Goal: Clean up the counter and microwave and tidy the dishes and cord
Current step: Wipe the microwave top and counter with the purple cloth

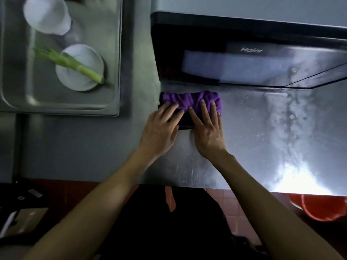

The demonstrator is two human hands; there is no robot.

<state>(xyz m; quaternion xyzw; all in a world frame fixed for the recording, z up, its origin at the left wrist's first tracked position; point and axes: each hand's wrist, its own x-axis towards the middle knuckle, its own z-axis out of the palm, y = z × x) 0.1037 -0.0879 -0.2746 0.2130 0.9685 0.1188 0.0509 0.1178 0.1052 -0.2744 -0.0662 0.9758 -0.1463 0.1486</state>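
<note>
Your bare forearms reach in from the bottom edge, nearest the lens, and end in two flat hands. Your left hand (159, 126) and right hand (207, 128) both press down on the folded purple microfibre cloth (191, 102). The fingers lie straight and spread on top of it, so there is no real grip: neither hand curls round or pinches the fabric.

That cloth sits on the brushed stainless-steel surface (262, 147), just in front of the black glass-fronted microwave (244, 59), near its left corner.

To the left, the steel sink basin (116, 72) holds a small white bowl (80, 67) with a pale green vegetable stalk (69, 61) lying across it, and a white plastic cup (47, 15) beyond. An orange-red plastic bucket (319, 207) stands on the floor to your right.

With open palms alone, the cloth could bunch or slip out from under your fingers as you push, leaving streaks, and a forward stroke may jam it against the microwave's base. The smeared, cloudy patch on the surface to the right looks likely to need more passes.

Only one word is readable: "Haier" on the microwave door.
</note>
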